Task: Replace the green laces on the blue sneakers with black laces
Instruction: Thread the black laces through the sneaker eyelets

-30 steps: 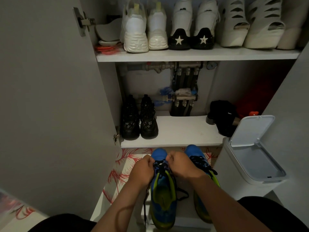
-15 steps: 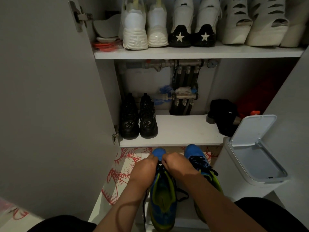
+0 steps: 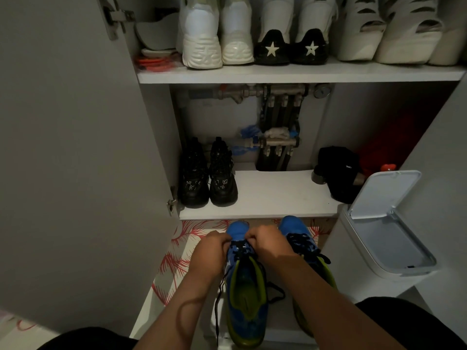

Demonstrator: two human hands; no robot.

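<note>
Both hands had crept toeward: left hand (image 3: 211, 251) and right hand (image 3: 271, 245) pinched the black lace (image 3: 238, 251) either side of the sneaker (image 3: 246, 289), its toe pointing away.

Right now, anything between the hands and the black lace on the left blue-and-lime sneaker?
Nothing visible. The left hand and right hand both grip the black lace at the toe end of the blue-and-lime sneaker.

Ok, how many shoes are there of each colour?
All-white sneakers: 2
White sneakers with black star heels: 2
Cream cut-out shoes: 2
Black sneakers: 2
Blue sneakers: 2
Total: 10. The cut-off shape at the right end of the top shelf is not counted, because I cannot tell what it is.
</note>
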